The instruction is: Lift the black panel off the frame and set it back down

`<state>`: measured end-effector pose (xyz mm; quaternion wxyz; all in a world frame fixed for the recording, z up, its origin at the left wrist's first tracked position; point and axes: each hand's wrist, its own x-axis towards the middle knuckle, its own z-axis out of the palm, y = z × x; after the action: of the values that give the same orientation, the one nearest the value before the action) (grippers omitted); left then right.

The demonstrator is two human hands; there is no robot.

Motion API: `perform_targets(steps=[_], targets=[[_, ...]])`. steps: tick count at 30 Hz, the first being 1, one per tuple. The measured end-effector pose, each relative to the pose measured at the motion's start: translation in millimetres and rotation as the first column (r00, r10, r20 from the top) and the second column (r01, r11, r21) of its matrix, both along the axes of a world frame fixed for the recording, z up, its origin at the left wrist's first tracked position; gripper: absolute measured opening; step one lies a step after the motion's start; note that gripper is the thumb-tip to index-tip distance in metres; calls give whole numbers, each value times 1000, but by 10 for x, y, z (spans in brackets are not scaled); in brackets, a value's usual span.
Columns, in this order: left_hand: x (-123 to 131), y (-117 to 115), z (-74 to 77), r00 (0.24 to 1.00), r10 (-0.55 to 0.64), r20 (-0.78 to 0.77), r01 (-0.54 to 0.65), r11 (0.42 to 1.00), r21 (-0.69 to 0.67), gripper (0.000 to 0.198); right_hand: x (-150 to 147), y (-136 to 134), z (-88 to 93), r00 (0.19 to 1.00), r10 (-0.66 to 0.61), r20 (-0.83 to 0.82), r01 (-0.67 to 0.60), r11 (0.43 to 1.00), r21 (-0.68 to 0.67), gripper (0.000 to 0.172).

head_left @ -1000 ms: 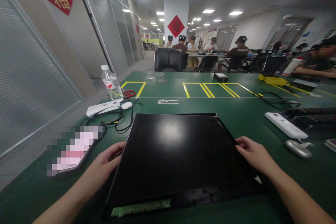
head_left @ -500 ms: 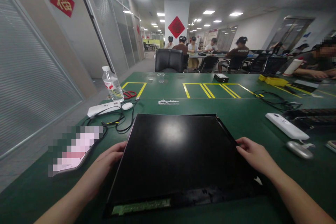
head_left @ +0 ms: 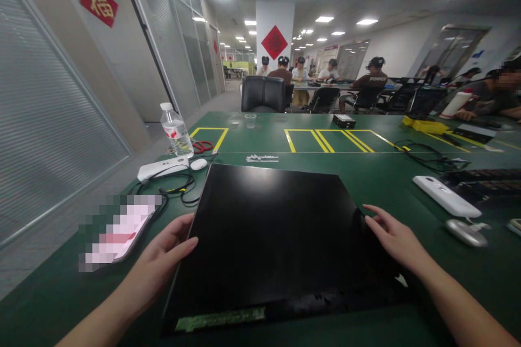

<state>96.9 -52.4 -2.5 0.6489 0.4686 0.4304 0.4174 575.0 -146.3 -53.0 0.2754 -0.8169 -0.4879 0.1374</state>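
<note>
A large black display panel [head_left: 268,233] lies in front of me, with a green circuit strip [head_left: 222,318] along its near edge. Its far left corner looks raised a little. My left hand [head_left: 166,249] grips the left edge, thumb on the glossy face and fingers underneath, partly hidden. At the right edge, my right hand [head_left: 393,233] has its thumb and fingers apart, the tips close to or touching the side. A small pale tab [head_left: 401,280] shows near the lower right of the panel.
On the left are a phone [head_left: 122,236], black cables [head_left: 183,187], a white power bank [head_left: 163,168], a water bottle [head_left: 177,130] and red-handled scissors [head_left: 202,146]. A white device [head_left: 445,195] and a silver mouse-like object [head_left: 466,232] lie right. Yellow tape [head_left: 321,141] marks the green table [head_left: 228,160]. Several people sit beyond.
My left thumb has come over the panel's left edge onto its face. The far left side has risen, and the dark frame line at the far right is covered. My right fingers have spread.
</note>
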Motion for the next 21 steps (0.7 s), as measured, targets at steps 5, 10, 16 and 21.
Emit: perform_targets(steps=[5,10,16,21], targets=[[10,12,-24,999,2,39,-2,1000,-2,48,39,19,-38,997,-33,-76,41,993,109,40],[49,12,7,994,59,89,-53,997,-62,51,0,18,23,939,-41,-341,125,966,226,36],[64,40,66,987,119,108,-112,991,-70,52,-259,-121,361,509,70,-858,311,914,259,42],[37,32,110,985,144,92,-133,984,-120,57,-358,-291,553,136,-59,-989,430,903,5,56]])
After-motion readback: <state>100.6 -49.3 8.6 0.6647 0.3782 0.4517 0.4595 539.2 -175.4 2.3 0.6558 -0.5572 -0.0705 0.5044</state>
